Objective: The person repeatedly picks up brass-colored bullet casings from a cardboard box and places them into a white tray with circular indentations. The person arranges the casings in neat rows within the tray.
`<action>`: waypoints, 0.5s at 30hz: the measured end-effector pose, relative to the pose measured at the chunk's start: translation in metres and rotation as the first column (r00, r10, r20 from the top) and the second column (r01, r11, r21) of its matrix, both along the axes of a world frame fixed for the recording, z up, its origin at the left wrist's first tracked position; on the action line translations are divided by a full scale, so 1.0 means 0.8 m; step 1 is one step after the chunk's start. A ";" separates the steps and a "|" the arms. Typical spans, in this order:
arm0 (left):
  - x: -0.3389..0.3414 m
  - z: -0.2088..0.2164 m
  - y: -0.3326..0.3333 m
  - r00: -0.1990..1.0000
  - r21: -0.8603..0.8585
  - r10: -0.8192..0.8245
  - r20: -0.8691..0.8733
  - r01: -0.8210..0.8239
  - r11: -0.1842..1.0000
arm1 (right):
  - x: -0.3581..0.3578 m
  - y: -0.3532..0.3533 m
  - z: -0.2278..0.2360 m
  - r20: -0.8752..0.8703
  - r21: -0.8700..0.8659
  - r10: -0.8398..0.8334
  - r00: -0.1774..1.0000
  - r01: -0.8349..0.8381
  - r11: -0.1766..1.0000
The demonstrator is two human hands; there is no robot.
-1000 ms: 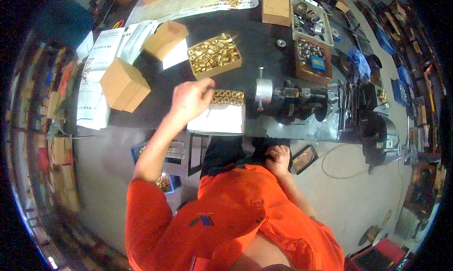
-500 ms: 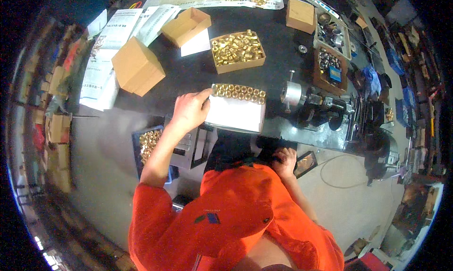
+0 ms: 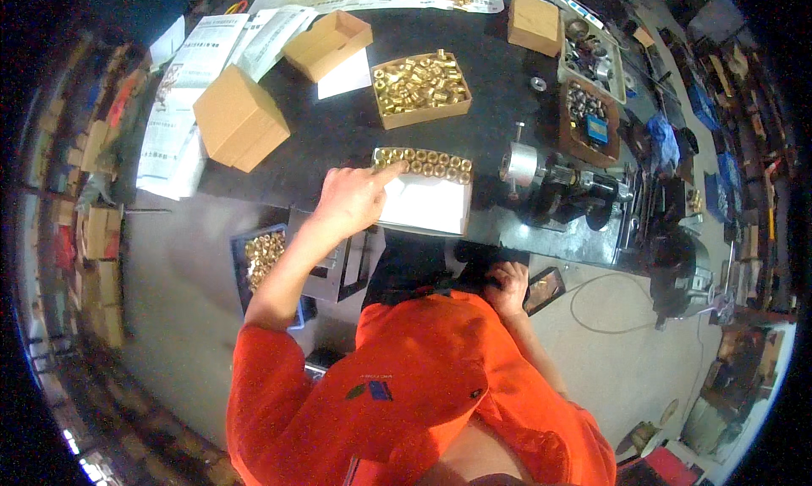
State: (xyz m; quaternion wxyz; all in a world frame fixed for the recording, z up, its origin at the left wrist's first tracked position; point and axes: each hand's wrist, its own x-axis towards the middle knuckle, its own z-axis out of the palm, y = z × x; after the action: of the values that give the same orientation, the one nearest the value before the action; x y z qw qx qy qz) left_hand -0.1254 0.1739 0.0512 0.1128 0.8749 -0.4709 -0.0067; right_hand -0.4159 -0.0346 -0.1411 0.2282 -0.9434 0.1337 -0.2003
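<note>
An open carton (image 3: 427, 207) with a white inside lies at the table's near edge. Along its far side stand two rows of round brass fittings (image 3: 431, 161). My left hand (image 3: 353, 200) reaches over the carton's left side, index finger stretched onto the fittings at the left of the rows, the other fingers bent. Nothing shows held in it. Low on my lap rests my right hand (image 3: 507, 288), its fingers curled against the dark trousers, apart from the carton. Beyond the carton sits a cardboard box (image 3: 423, 116) heaped with loose brass fittings.
To the right stands a metal clamping fixture (image 3: 524, 164). Cardboard boxes (image 3: 241, 118) and newspaper (image 3: 190, 88) lie at the left; trays of metal parts (image 3: 588, 152) fill the far right. Below the table's edge is a blue bin (image 3: 245, 270) of brass parts.
My left hand has moved right, its index finger going from the carton's far left corner onto the brass fittings. My right hand stays on my lap. The whole view has shifted slightly.
</note>
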 end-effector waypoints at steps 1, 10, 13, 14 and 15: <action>-0.002 0.003 -0.003 1.000 0.010 -0.008 -0.002 0.008 1.000 | 0.000 0.000 -0.001 0.004 0.001 0.001 1.000 -0.001 1.000; 0.003 -0.005 -0.011 0.994 0.080 -0.091 0.052 0.087 0.993 | -0.004 -0.003 -0.005 -0.016 0.026 0.002 1.000 -0.002 1.000; 0.003 -0.005 -0.014 0.993 0.058 -0.108 0.056 0.105 0.993 | -0.003 -0.002 -0.003 -0.014 0.017 0.004 1.000 -0.004 1.000; 0.002 -0.003 -0.016 0.993 0.066 -0.111 0.046 0.108 0.992 | -0.004 -0.003 -0.005 -0.012 0.017 0.006 1.000 -0.005 1.000; 0.000 0.000 -0.020 0.993 0.075 -0.114 0.036 0.111 0.991 | -0.004 -0.003 -0.006 -0.010 0.017 0.007 1.000 -0.007 1.000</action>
State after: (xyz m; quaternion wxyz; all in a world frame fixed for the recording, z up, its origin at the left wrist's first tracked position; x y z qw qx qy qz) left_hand -0.1252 0.1581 0.0510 0.0710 0.8505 -0.5210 -0.0126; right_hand -0.4194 -0.0372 -0.1460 0.2361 -0.9429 0.1333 -0.1936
